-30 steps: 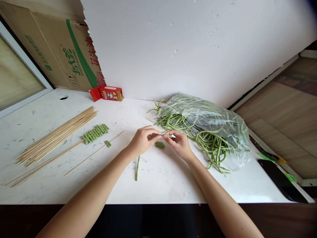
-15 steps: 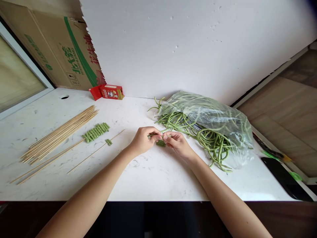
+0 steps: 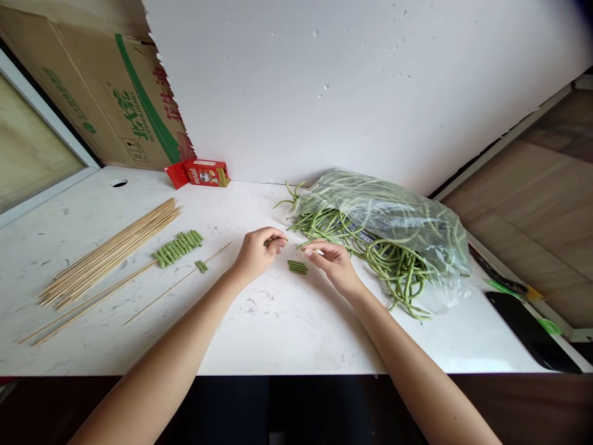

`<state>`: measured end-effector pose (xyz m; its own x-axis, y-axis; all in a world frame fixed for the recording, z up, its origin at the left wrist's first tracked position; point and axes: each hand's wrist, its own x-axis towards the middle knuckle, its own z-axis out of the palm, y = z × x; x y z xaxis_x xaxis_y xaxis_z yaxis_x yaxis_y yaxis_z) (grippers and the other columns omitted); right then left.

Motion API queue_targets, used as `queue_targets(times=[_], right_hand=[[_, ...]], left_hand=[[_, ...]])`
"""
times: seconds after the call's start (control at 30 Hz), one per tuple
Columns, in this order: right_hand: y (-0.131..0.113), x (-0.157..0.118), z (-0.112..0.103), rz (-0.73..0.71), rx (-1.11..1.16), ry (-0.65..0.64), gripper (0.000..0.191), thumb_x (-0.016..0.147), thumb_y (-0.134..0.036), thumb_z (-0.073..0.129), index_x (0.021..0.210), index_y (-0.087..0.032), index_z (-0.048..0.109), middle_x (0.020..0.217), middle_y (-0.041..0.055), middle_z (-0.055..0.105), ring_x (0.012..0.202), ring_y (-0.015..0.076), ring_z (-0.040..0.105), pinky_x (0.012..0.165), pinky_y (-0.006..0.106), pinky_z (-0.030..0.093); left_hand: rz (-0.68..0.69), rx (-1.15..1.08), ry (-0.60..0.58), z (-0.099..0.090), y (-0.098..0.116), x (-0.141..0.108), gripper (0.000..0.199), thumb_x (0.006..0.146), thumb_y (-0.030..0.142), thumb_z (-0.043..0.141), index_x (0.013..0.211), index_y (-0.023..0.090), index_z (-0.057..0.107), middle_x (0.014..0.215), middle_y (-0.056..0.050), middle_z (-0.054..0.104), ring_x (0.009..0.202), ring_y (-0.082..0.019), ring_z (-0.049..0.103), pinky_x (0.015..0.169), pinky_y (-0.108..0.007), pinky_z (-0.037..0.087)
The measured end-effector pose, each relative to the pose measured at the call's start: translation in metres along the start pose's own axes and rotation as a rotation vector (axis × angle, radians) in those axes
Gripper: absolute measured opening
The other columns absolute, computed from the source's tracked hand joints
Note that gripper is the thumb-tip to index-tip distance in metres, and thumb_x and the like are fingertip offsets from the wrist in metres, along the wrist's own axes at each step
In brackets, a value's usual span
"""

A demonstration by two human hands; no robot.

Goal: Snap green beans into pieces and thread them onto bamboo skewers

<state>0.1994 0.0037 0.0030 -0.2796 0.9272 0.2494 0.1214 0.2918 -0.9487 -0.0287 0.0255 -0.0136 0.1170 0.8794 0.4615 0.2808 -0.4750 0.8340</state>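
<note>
My left hand (image 3: 257, 252) is closed on a length of green long bean (image 3: 269, 241), most of it hidden in the fingers. A short gap away, my right hand (image 3: 334, 264) pinches another bean piece (image 3: 304, 244) between thumb and forefinger. Several short bean pieces (image 3: 297, 267) lie side by side on the white table (image 3: 278, 334) just below the hands. On the left, a row of cut beans (image 3: 178, 248) is threaded on bamboo skewers (image 3: 99, 296). A single skewer (image 3: 160, 296) nearer my left hand carries short bean pieces (image 3: 201, 266).
A clear plastic bag (image 3: 389, 204) spills whole long beans (image 3: 407, 272) on the right. Bundled bamboo skewers (image 3: 111, 250) lie at left. A red box (image 3: 206, 173) stands by the back board (image 3: 296, 93), near a carton (image 3: 102, 105). A black phone (image 3: 530, 330) lies far right.
My hands were together on the bean and have moved apart, my left hand shifting left. Each holds a piece now, and the short pieces beneath are uncovered.
</note>
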Motion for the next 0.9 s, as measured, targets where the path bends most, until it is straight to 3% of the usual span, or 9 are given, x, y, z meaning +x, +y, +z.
queue_targets(times=[0.1, 0.17, 0.47, 0.67, 0.8, 0.9], right_hand=[[0.0, -0.002, 0.001, -0.167, -0.302, -0.095, 0.018, 0.09, -0.045, 0.08, 0.097, -0.028, 0.085, 0.093, 0.0074, 0.072, 0.089, 0.0242, 0.061, 0.079, 0.039, 0.047], [0.001, -0.003, 0.002, -0.234, -0.409, -0.186, 0.014, 0.089, -0.04, 0.081, 0.098, -0.029, 0.086, 0.089, 0.0068, 0.072, 0.087, 0.0241, 0.059, 0.085, 0.043, 0.047], [0.004, -0.001, -0.003, -0.251, -0.549, -0.326, 0.018, 0.088, -0.036, 0.083, 0.101, -0.024, 0.083, 0.079, 0.0055, 0.072, 0.08, 0.0226, 0.057, 0.083, 0.041, 0.047], [0.003, 0.0, -0.01, -0.267, -0.556, -0.3, 0.017, 0.087, -0.033, 0.083, 0.101, -0.023, 0.081, 0.082, 0.0043, 0.074, 0.079, 0.0214, 0.06, 0.086, 0.041, 0.047], [0.004, -0.001, -0.007, -0.192, -0.516, -0.245, 0.013, 0.092, -0.033, 0.078, 0.099, -0.023, 0.081, 0.077, 0.0037, 0.071, 0.078, 0.0205, 0.059, 0.077, 0.035, 0.047], [0.006, 0.001, -0.003, -0.106, -0.467, -0.127, 0.021, 0.098, -0.038, 0.069, 0.095, -0.021, 0.081, 0.082, 0.0049, 0.073, 0.071, 0.0174, 0.055, 0.068, 0.032, 0.044]], left_hand=[[0.012, 0.028, 0.009, 0.0, -0.002, 0.0, 0.011, 0.095, 0.026, 0.066, 0.095, 0.018, 0.074, 0.083, -0.005, 0.078, 0.07, -0.015, 0.074, 0.066, -0.025, 0.058], [0.019, 0.035, 0.01, 0.0, -0.004, 0.0, 0.012, 0.095, 0.026, 0.067, 0.096, 0.018, 0.075, 0.083, -0.005, 0.078, 0.071, -0.015, 0.073, 0.066, -0.024, 0.057], [0.025, 0.082, 0.014, 0.001, -0.004, -0.001, 0.016, 0.095, 0.032, 0.07, 0.097, 0.018, 0.077, 0.088, -0.005, 0.079, 0.073, -0.015, 0.072, 0.066, -0.024, 0.055], [0.033, 0.091, -0.002, 0.002, -0.005, -0.002, 0.017, 0.096, 0.033, 0.07, 0.099, 0.018, 0.077, 0.087, -0.005, 0.078, 0.073, -0.015, 0.071, 0.066, -0.025, 0.054], [0.1, 0.103, -0.032, 0.001, -0.004, -0.001, 0.017, 0.096, 0.033, 0.071, 0.099, 0.019, 0.079, 0.09, -0.006, 0.075, 0.075, -0.015, 0.068, 0.066, -0.025, 0.053], [0.177, 0.121, -0.014, 0.0, 0.0, 0.0, 0.015, 0.095, 0.031, 0.074, 0.1, 0.019, 0.082, 0.101, -0.007, 0.069, 0.075, -0.012, 0.064, 0.065, -0.023, 0.052]])
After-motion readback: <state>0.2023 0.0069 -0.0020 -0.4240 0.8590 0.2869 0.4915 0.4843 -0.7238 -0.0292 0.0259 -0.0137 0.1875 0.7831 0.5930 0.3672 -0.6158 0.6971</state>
